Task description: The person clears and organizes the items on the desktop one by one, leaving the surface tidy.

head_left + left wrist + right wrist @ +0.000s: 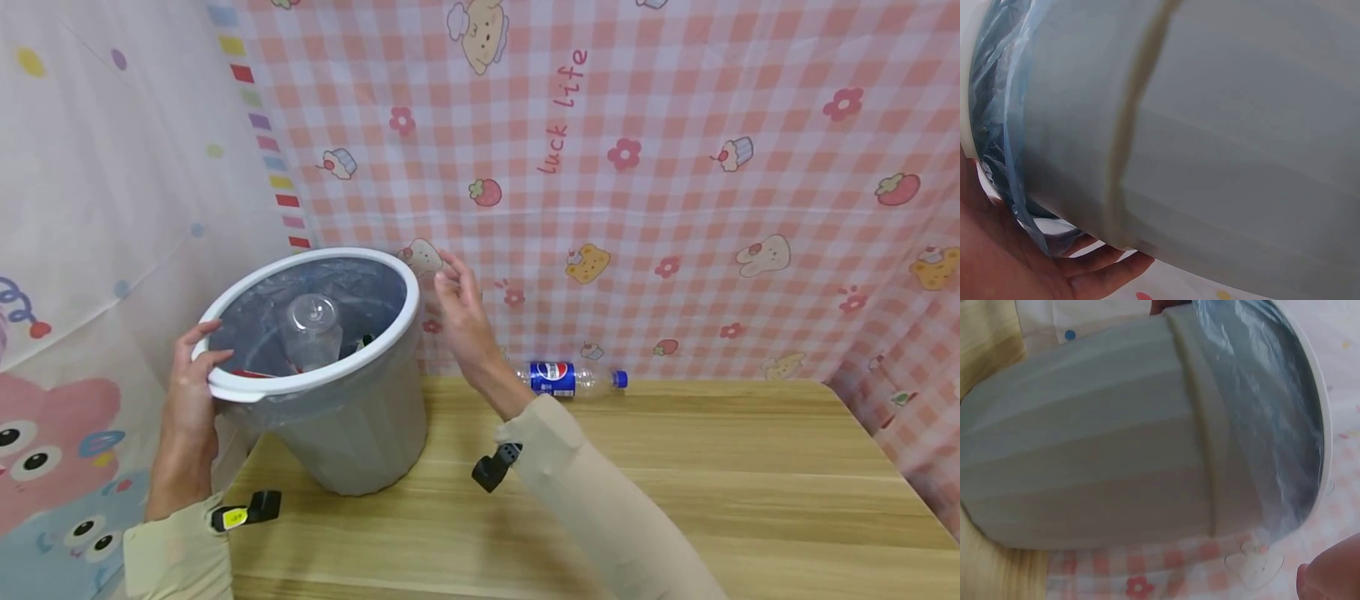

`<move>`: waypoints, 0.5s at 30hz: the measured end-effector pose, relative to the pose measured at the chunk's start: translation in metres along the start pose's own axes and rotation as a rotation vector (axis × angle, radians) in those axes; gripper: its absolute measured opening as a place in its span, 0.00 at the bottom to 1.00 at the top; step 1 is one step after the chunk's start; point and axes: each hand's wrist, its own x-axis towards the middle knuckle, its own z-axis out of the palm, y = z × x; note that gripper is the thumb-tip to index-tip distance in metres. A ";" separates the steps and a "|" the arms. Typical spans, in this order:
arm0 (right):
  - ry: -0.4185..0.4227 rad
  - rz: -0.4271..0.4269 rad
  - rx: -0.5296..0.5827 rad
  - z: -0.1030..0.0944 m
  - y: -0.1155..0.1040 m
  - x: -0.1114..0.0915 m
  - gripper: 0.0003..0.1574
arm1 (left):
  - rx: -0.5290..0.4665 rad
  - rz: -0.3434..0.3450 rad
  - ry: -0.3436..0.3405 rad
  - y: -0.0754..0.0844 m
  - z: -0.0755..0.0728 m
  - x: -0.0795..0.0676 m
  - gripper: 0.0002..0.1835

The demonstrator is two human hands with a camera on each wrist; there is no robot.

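A grey trash can with a white rim and a thin plastic liner stands on the left of the table. Inside it I see a clear plastic cup or bottle, bottom up, and a bit of something red. My left hand grips the can's left edge, with two digits over the rim and the other fingers against the outer wall. My right hand is raised just right of the rim, fingers loosely bent, holding nothing and apart from the can.
A clear plastic bottle with a blue Pepsi label and blue cap lies on its side at the table's back edge, partly behind my right wrist. A pink checked curtain hangs behind the wooden table; a white patterned curtain hangs at left.
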 end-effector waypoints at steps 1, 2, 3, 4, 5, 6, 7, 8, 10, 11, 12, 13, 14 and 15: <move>0.007 0.004 -0.001 -0.005 0.002 -0.001 0.30 | 0.001 0.001 -0.002 0.000 0.000 0.000 0.22; 0.016 0.008 -0.008 -0.010 0.004 -0.002 0.30 | 0.001 0.000 -0.002 0.000 0.000 0.000 0.22; 0.024 0.017 -0.021 -0.015 0.006 -0.003 0.30 | 0.000 0.000 -0.004 0.000 0.000 0.000 0.22; 0.029 0.025 -0.026 -0.021 0.008 -0.004 0.30 | -0.002 0.000 -0.004 -0.001 0.000 0.000 0.21; 0.033 0.031 -0.026 -0.026 0.010 -0.005 0.29 | -0.002 0.003 -0.007 -0.001 0.000 0.000 0.21; 0.040 0.035 -0.024 -0.032 0.011 -0.006 0.29 | -0.005 0.005 -0.008 -0.001 0.001 0.000 0.21; 0.049 0.039 -0.024 -0.038 0.013 -0.006 0.29 | -0.009 0.005 -0.007 -0.001 0.001 -0.001 0.21; 0.057 0.042 -0.027 -0.044 0.015 -0.007 0.29 | -0.011 0.006 -0.007 -0.001 0.001 -0.001 0.21; 0.069 0.038 -0.013 -0.055 0.018 -0.009 0.28 | -0.011 0.008 -0.006 -0.002 0.001 -0.001 0.21; 0.076 0.033 -0.008 -0.061 0.020 -0.010 0.28 | -0.012 0.008 -0.004 -0.002 0.001 -0.001 0.21; 0.084 0.035 -0.015 -0.066 0.021 -0.011 0.28 | -0.012 0.007 -0.001 -0.002 0.001 -0.001 0.21; 0.091 0.041 -0.024 -0.071 0.024 -0.013 0.27 | -0.010 0.005 0.001 -0.001 0.001 -0.002 0.20; 0.099 0.044 -0.022 -0.076 0.026 -0.014 0.27 | -0.009 0.004 0.002 -0.001 0.001 -0.002 0.21; 0.109 0.048 -0.024 -0.081 0.029 -0.016 0.26 | -0.007 0.002 0.003 -0.001 0.001 -0.002 0.21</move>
